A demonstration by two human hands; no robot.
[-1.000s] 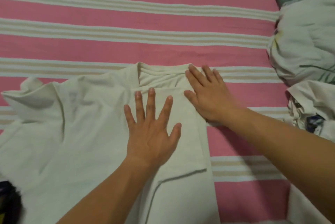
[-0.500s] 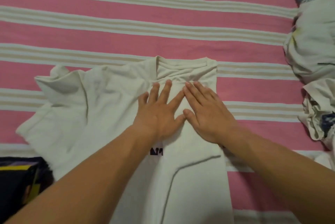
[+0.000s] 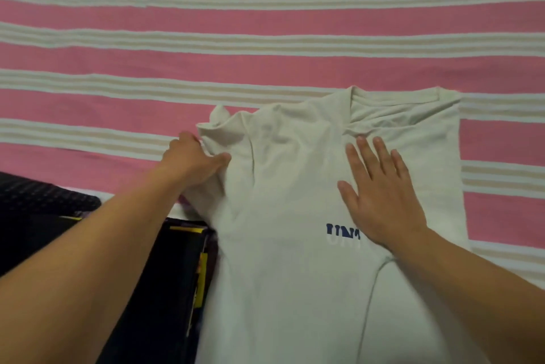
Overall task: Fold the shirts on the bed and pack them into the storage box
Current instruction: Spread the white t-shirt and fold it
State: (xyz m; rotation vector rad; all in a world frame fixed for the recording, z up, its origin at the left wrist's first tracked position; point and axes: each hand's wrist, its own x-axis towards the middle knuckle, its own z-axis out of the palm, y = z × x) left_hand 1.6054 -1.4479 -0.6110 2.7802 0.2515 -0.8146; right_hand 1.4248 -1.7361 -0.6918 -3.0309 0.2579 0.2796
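A white T-shirt [image 3: 289, 175] with a dark blue print lies face up on the pink-striped bed [image 3: 265, 66], collar toward the far side, its right side folded inward. My left hand [image 3: 194, 161] grips the bunched left sleeve, thumb on top of the cloth and fingers tucked under it. My right hand [image 3: 380, 195] lies flat on the chest just below the collar, fingers spread, partly covering the print.
A dark box or bag [image 3: 165, 290] with yellow trim sits at the lower left beside the shirt, partly under my left forearm. Dark quilted fabric [image 3: 38, 204] lies at the left edge.
My left hand has left the chest and moved left to take hold of the left sleeve. My right hand stays pressed on the chest. The view has shifted left, dropping the clothes pile out of view.
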